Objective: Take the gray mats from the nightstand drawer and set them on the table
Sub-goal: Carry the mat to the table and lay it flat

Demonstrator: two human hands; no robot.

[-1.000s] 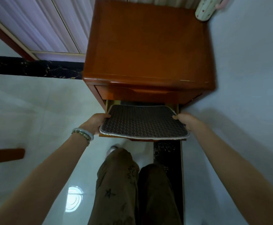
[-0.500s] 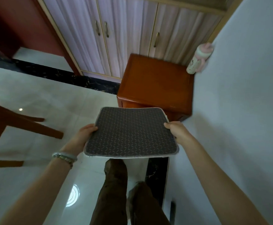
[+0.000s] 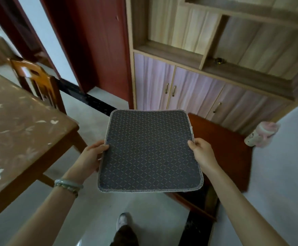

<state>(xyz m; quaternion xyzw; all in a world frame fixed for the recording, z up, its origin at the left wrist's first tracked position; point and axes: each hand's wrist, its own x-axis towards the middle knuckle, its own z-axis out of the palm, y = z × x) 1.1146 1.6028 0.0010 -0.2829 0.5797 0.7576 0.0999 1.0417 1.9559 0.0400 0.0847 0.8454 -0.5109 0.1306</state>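
Observation:
A dark gray patterned mat (image 3: 150, 150) with a pale stitched edge hangs level in the air in front of me. My left hand (image 3: 91, 157) grips its left edge, thumb on top. My right hand (image 3: 202, 154) grips its right edge the same way. I cannot tell whether it is one mat or a stack. The orange-brown nightstand (image 3: 229, 150) stands behind and below the mat on the right, partly hidden by it, with its open drawer (image 3: 205, 208) showing low down. The table (image 3: 17, 132), covered with a brown leaf-patterned cloth, is at the left.
A wooden chair (image 3: 36, 82) stands behind the table. A pink and white bottle (image 3: 261, 134) sits by the wall right of the nightstand. Cabinets (image 3: 189, 89) and a red door frame (image 3: 98, 50) fill the back. My shoe (image 3: 124, 221) is on the pale tile floor.
Both hands lifted the mat out of the drawer and raised it. I have stood up and turned left, so the table has come into view and the nightstand has slid to the right.

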